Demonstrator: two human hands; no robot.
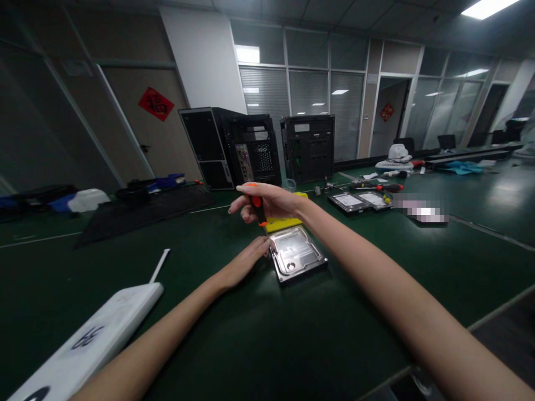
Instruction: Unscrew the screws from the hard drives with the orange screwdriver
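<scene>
A silver hard drive (296, 252) lies flat on the green table top. My right hand (270, 201) is closed around the handle of a black and orange screwdriver (259, 211), which points down at the drive's far left corner. At the drive's left edge, my left hand (256, 252) presses its fingers against the side near the screwdriver's tip. Whether the tip sits in a screw is too small to tell. Behind the drive lies a yellow object (284, 221), partly covered by my right hand and wrist.
Two computer cases, one large (229, 147) and one smaller (308, 147), stand at the back. Two more hard drives (348, 202) and a red-black screwdriver (389, 188) lie to the right. A long white object (96, 334) marked with digits is at the near left. A black mat (146, 211) lies behind it.
</scene>
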